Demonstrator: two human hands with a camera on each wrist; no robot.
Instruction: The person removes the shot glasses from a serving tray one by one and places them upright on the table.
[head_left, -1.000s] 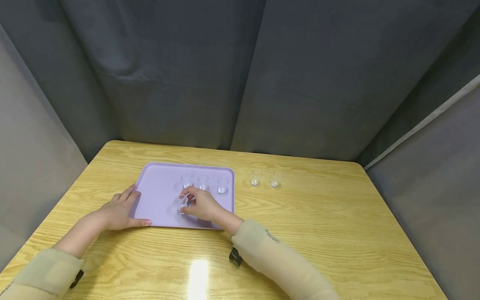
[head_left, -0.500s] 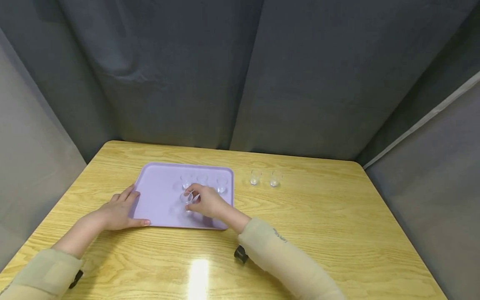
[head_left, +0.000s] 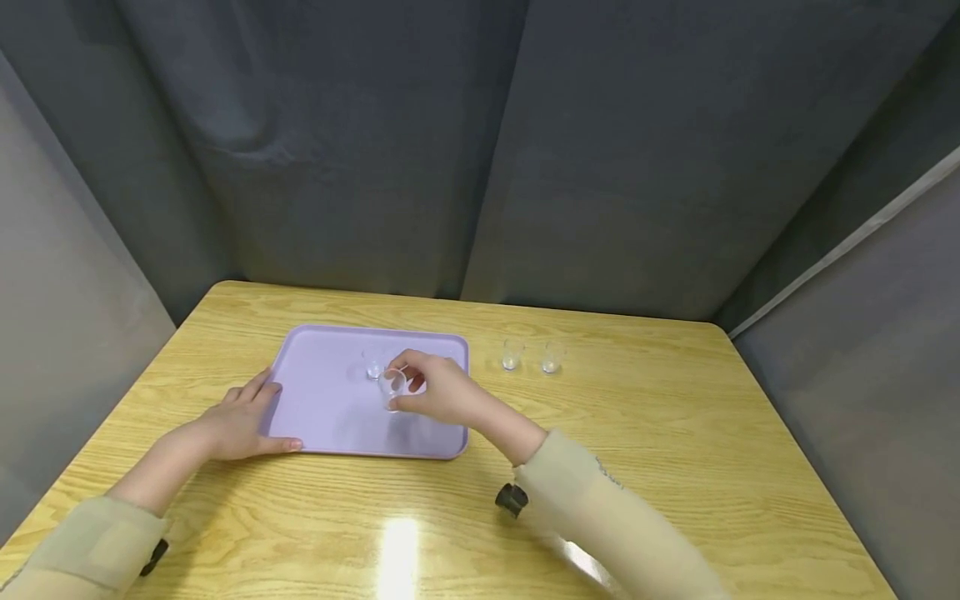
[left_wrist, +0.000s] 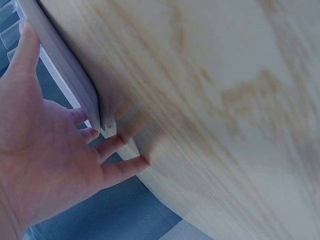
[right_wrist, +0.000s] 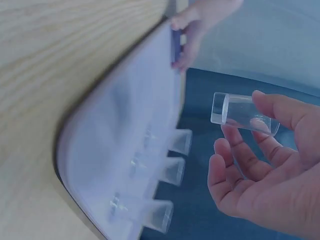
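Pinched by its rim end between thumb and fingers, a clear shot glass (right_wrist: pixel 240 112) is held by my right hand (head_left: pixel 442 390) above the lilac tray (head_left: pixel 322 408). The right wrist view shows the glass clear of the tray, its thick base toward it. Three more shot glasses (right_wrist: pixel 172 170) stand on the tray; in the head view one standing glass (head_left: pixel 375 367) shows, the others hidden behind the hand. My left hand (head_left: pixel 238 423) lies at the tray's left end, fingers spread. In the left wrist view, thumb and fingers touch the tray's edge, some fingertips on the table.
Two further clear glasses (head_left: pixel 512 357) stand on the wooden table (head_left: pixel 637 433), right of the tray. Grey curtains (head_left: pixel 360 167) close off the back and both sides. A black wrist device (head_left: pixel 512 500) hangs under the right sleeve.
My right hand has moved right and a little farther back over the tray, carrying the shot glass with it. The left hand and tray have stayed put.
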